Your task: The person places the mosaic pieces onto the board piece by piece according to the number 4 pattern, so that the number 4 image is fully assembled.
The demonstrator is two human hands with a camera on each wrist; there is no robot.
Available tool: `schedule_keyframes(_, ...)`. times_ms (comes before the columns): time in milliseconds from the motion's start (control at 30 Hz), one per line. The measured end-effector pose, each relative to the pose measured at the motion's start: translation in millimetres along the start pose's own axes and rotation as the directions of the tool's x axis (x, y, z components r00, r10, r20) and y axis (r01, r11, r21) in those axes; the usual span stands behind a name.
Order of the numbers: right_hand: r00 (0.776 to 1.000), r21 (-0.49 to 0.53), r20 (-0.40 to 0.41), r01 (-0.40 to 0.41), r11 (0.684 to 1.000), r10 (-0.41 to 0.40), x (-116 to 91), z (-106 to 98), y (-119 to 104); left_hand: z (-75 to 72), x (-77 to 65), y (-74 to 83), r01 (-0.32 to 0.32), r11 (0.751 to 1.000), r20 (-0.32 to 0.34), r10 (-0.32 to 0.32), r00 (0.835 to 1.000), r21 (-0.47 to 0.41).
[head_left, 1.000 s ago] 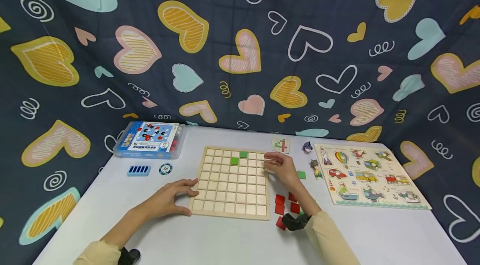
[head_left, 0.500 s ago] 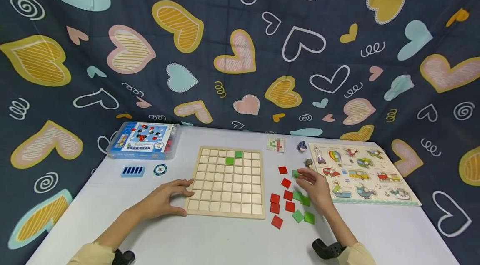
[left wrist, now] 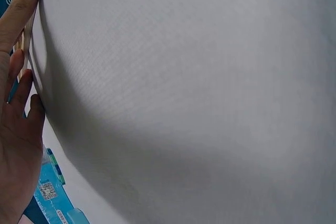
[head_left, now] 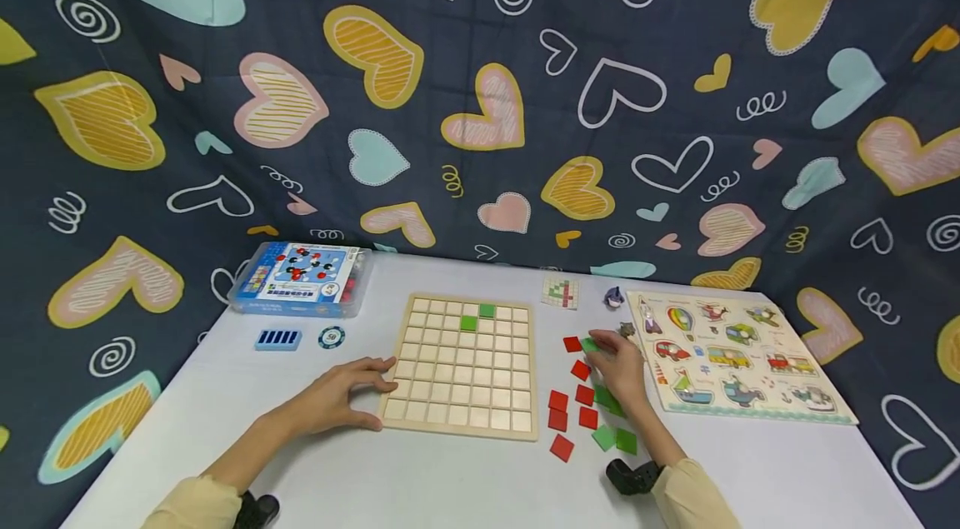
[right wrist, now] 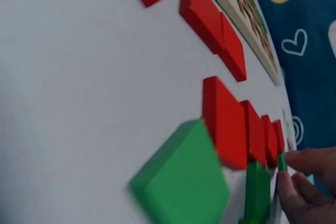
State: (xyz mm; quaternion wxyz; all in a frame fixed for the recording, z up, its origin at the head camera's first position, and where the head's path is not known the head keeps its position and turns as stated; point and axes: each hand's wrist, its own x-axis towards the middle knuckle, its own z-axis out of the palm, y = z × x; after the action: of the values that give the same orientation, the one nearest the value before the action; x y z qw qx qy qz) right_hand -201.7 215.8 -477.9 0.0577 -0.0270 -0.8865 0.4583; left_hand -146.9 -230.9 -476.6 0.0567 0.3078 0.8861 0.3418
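A wooden grid board (head_left: 459, 366) lies on the table with two green square tiles in its upper part, one of them a bright green tile (head_left: 468, 323). My left hand (head_left: 341, 396) rests at the board's left edge, fingers and thumb spread along the rim; the left wrist view shows its fingers (left wrist: 21, 90) against that edge. Right of the board, my right hand (head_left: 618, 366) pinches a small green tile (head_left: 588, 344) between thumb and fingertips. Beside that tile lies a red tile (head_left: 572, 344). Below are more loose tiles, including a green tile (head_left: 626, 441), some partly hidden by the hand.
Behind the board lie a small pattern card (head_left: 560, 293) and a penguin figure (head_left: 613, 297). A picture puzzle board (head_left: 738, 354) fills the right side. At the left are a clear plastic case (head_left: 300, 279), a blue slotted block (head_left: 277, 340) and a round chip (head_left: 331, 337).
My right hand has moved from the board's right edge rightward to the loose tiles and taken hold of a green tile, which has shifted slightly left. The left hand stays at the board.
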Motion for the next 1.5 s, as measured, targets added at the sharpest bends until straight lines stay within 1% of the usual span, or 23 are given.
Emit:
schedule_keyframes(100, 1.0, -0.032, 0.002, 0.001, 0.999, -0.001, 2, 2, 1, 4.1, 1.1, 0.7, -0.025, 1.0, -0.005, 0.025, 1.0, -0.002)
schedule_keyframes(167, 1.0, -0.062, 0.013, -0.011, 0.998, 0.012, 2, 1, 3, 7.9, 1.7, 1.3, -0.034, 0.999, 0.004, 0.034, 0.999, -0.005)
schedule_keyframes(333, 0.999, -0.112, 0.043, -0.021, 0.993, 0.026, 3, -7, 10, 14.9, 8.3, 2.6, -0.022, 1.0, 0.035, 0.023, 0.999, -0.015)
schedule_keyframes(500, 0.999, -0.133, 0.029, -0.014, 0.991, 0.018, 7, -16, 12, 14.9, 19.8, 3.4, -0.016, 1.0, 0.047, 0.017, 0.999, -0.025)
schedule_keyframes(600, 1.0, -0.141, 0.016, -0.007, 0.99, 0.009, 8, -17, 12, 12.9, 22.4, 4.0, -0.015, 1.0, 0.052, 0.016, 0.999, -0.022)
schedule_keyframes(767, 1.0, -0.112, -0.006, 0.008, 0.994, -0.009, 9, -13, 10, 8.3, 19.8, 6.4, -0.012, 1.0, 0.048, 0.013, 0.999, -0.01)
schedule_keyframes(1033, 0.999, -0.018, -0.037, 0.011, 1.0, -0.012, 10, -4, 3, 3.7, 11.6, 7.5, 0.036, 0.999, 0.055, -0.035, 0.998, -0.02)
schedule_keyframes(1200, 1.0, 0.042, -0.002, -0.025, 0.999, 0.025, 10, 1, -7, 1.4, 7.3, 7.1, 0.04, 0.999, 0.052, -0.038, 0.998, -0.027)
schedule_keyframes(1267, 0.999, 0.057, 0.018, -0.028, 0.998, 0.027, 11, 5, -11, 0.5, 5.2, 7.1, 0.041, 0.999, 0.05, -0.039, 0.998, -0.026)
schedule_keyframes(1367, 0.999, 0.068, 0.04, -0.021, 0.997, 0.018, 13, 12, -18, -0.7, 2.0, 7.0, 0.045, 0.999, 0.044, -0.044, 0.998, -0.027)
schedule_keyframes(1500, 0.999, 0.064, 0.043, 0.011, 0.998, -0.014, 16, 22, -28, -1.2, -0.5, 5.5, 0.049, 0.998, 0.034, -0.048, 0.998, -0.026)
